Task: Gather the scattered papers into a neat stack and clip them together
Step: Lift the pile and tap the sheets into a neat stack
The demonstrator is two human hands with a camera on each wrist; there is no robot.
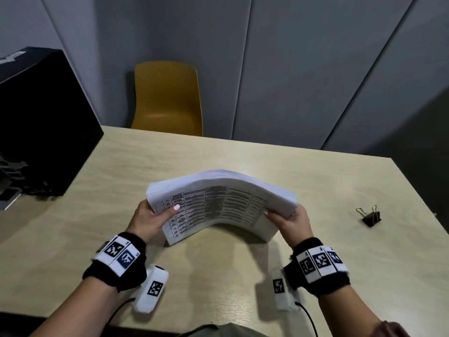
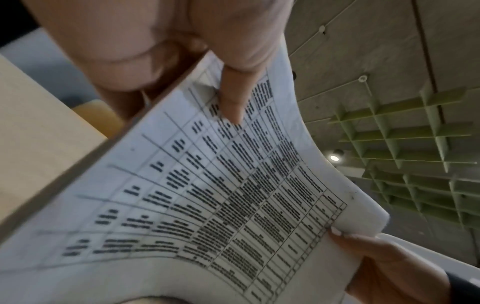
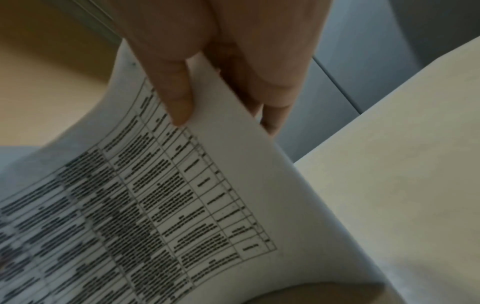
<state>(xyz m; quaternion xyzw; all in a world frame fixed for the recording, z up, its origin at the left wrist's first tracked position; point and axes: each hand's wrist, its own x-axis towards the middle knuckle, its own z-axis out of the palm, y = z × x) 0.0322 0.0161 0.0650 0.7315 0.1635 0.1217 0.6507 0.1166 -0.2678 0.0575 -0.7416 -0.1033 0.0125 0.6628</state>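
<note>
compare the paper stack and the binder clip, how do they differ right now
The stack is white, large and bowed upward, gripped at its ends by the left hand and right hand. The clip is black, small and lies untouched to the right. Both are over the same table.

In front of me is a light wood-grain table (image 1: pixel 315 263). A black binder clip (image 1: pixel 371 218) with its wire handles up lies on it, far to my right. At the left edge sits a large black box (image 1: pixel 41 122).
</note>
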